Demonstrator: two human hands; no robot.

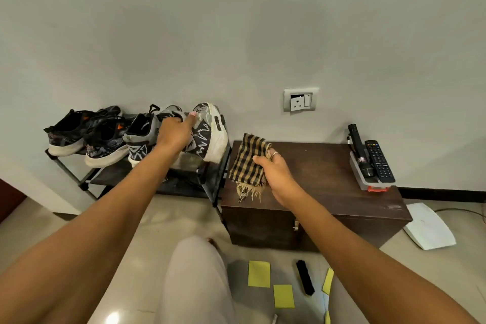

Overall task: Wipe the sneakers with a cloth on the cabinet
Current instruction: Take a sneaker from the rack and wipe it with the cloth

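Left hand (173,134) grips the grey sneaker (207,134) tipped sole-right above the shoe rack (86,179). Right hand (273,168) clutches the checked cloth (247,163), just right, over the cabinet (328,166).

left hand (174,137) hides part of the sneaker (214,137).

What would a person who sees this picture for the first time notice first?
Two outstretched arms draw the eye: the left hand grips a grey-and-white sneaker at the right end of the shoe rack, tilted with its sole toward the dark wooden cabinet. The right hand holds a checked cloth over that cabinet. Three more sneakers stand on the rack further left.
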